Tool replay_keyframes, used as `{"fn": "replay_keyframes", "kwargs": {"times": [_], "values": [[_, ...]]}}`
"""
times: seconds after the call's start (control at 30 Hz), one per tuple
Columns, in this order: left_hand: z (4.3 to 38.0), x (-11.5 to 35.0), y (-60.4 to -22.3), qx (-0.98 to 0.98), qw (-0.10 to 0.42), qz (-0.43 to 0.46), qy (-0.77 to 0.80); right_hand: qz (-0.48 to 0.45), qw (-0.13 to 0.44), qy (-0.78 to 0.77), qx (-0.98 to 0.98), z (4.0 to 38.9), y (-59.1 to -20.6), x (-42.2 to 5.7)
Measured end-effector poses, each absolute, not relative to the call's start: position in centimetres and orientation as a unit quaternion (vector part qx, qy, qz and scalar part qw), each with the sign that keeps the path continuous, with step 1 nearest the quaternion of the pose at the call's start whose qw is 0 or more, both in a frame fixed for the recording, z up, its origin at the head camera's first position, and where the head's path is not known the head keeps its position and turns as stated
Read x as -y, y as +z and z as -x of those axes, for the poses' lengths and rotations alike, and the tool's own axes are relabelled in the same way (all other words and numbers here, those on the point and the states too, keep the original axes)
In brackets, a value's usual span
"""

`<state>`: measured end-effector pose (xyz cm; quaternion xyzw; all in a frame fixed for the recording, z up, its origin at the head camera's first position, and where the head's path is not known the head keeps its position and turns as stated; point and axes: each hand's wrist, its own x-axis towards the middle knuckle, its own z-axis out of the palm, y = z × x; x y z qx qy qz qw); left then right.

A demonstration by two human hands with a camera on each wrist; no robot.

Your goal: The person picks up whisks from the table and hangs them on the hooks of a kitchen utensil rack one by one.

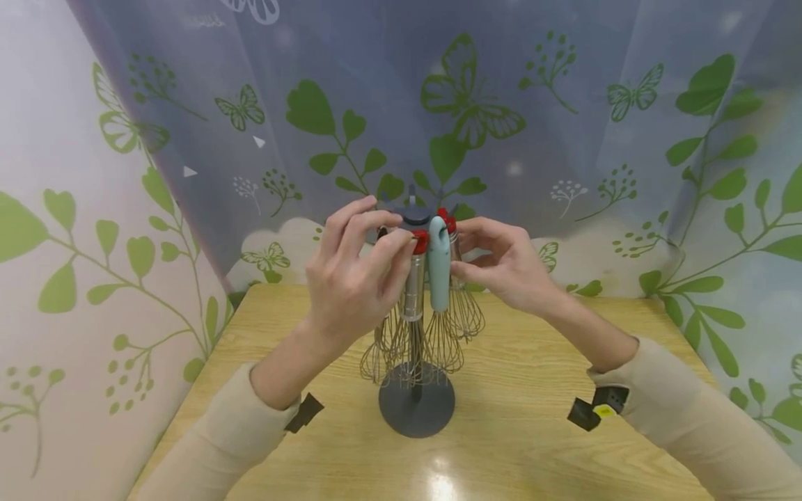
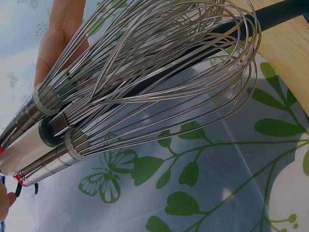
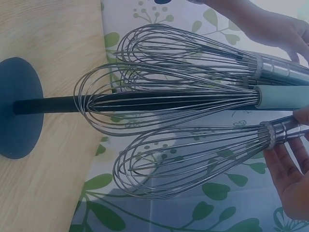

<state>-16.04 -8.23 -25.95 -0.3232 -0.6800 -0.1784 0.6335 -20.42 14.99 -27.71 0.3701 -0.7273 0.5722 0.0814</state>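
Note:
Several wire whisks hang in a ring on a dark upright stand (image 1: 416, 410). My left hand (image 1: 354, 278) pinches the red end of a silver-handled whisk (image 1: 412, 289) at the front left. On the other side, my right hand (image 1: 510, 268) holds a second silver-handled whisk (image 3: 285, 129), also red-tipped, its fingers and thumb around the handle. Between them hangs a whisk with a mint-green handle (image 1: 440, 271), untouched by either hand. All the wire loops point downward, above the stand's round base. My left fingertips partly cover the red end in the head view.
The stand rises from a light wooden table (image 1: 532, 410). Behind it hangs a grey-blue curtain (image 1: 388, 83) printed with green leaves and butterflies. A pale patterned wall (image 1: 81, 334) stands on the left. The wire loops overlap closely around the post.

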Motion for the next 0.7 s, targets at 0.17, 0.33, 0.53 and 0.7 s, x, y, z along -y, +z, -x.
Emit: {"fn": "replay_keyframes", "kwargs": {"times": [0.17,0.33,0.53,0.7], "values": [[16.05,8.22,-25.97,0.68,0.633,0.324,-0.177,-0.373,0.079,0.577,0.722,20.41,-27.73,-14.97],[16.04,8.21,-25.96,0.68,0.634,0.323,-0.178,-0.372,0.083,0.578,0.721,20.45,-27.78,-14.83],[16.1,8.19,-25.99,0.679,0.635,0.323,-0.18,-0.37,0.083,0.59,0.713,20.62,-28.03,-14.59],[16.1,8.18,-26.05,0.679,0.634,0.322,-0.18,-0.376,0.08,0.601,0.701,20.8,-28.39,-14.54]]}}
